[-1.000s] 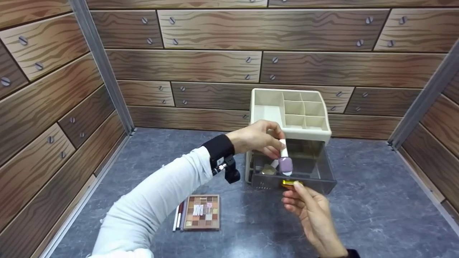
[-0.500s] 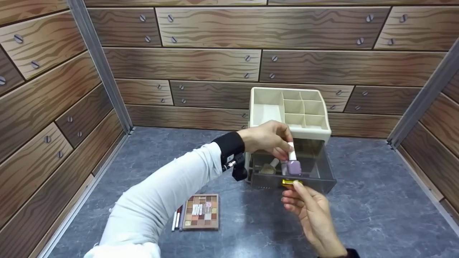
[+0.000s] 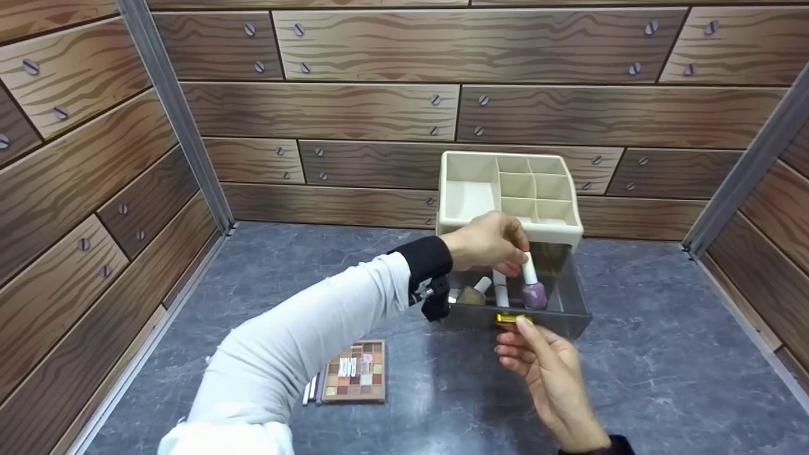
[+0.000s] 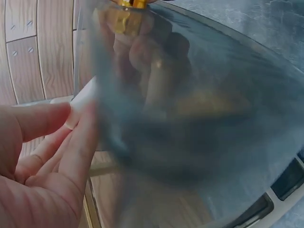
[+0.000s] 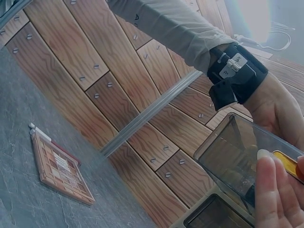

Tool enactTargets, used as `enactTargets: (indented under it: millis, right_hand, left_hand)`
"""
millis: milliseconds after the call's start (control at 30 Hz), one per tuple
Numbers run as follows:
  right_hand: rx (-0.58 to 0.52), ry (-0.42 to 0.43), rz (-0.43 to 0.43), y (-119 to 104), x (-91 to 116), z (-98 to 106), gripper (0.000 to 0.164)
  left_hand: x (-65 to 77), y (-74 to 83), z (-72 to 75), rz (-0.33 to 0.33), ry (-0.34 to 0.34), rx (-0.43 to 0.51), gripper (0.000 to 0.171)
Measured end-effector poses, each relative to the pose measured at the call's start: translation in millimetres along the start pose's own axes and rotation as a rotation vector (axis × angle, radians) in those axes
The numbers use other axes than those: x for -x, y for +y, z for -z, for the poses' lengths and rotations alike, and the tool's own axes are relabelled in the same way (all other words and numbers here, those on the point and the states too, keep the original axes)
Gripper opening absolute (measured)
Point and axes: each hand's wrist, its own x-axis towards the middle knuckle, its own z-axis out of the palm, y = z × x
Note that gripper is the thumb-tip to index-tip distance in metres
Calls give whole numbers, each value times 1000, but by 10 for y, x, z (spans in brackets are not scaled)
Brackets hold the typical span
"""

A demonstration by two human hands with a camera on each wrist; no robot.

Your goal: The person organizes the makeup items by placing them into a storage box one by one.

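Wood-patterned panels (image 3: pixel 366 107) dotted with screw heads enclose a dark, marbled tabletop (image 3: pixel 663 354), where a cream organizer (image 3: pixel 556 234) stands against the back, its top divided into compartments. Beneath that top, a smoky see-through drawer (image 3: pixel 572 322) extends toward the person. Crossing over it, the left hand (image 3: pixel 493 243) holds thumb and fingers together in a pinch on a white-capped purple bottle (image 3: pixel 535 296); the right hand (image 3: pixel 550 370) pinches the drawer's gold handle (image 3: pixel 509 318), its other fingers curled loosely below. Well apart to the left, an eyeshadow palette (image 3: pixel 357 373) lies flat beside slim sticks (image 3: pixel 313 390). Inside the drawer, the purple bottle tilts, cap uppermost; whether it touches the bottom cannot be told. Near it are an olive bottle (image 3: pixel 471 296) and a slim white item (image 3: pixel 500 291).
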Motion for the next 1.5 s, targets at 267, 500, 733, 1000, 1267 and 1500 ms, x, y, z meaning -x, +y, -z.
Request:
enactTargets:
  millis: [267, 500, 733, 1000, 1267, 1500]
  right_hand:
    - [5, 9, -13, 8, 6, 22, 28]
    - [5, 4, -9, 0, 10, 41, 28]
    - [-5, -12, 10, -3, 2, 36, 28]
    - [-15, -6, 10, -1, 7, 32, 29]
    - [2, -8, 10, 6, 10, 18, 29]
    - [2, -24, 26, 16, 6, 9, 29]
  left_hand:
    - [20, -49, -5, -17, 29, -144, 31]
    - [62, -43, 68, -54, 57, -97, 31]
    - [117, 75, 187, -117, 126, 21, 33]
    - [105, 156, 454, -227, 301, 15, 41]
    - [27, 20, 768, -219, 558, 5, 56]
    - [-86, -124, 915, -92, 550, 45, 84]
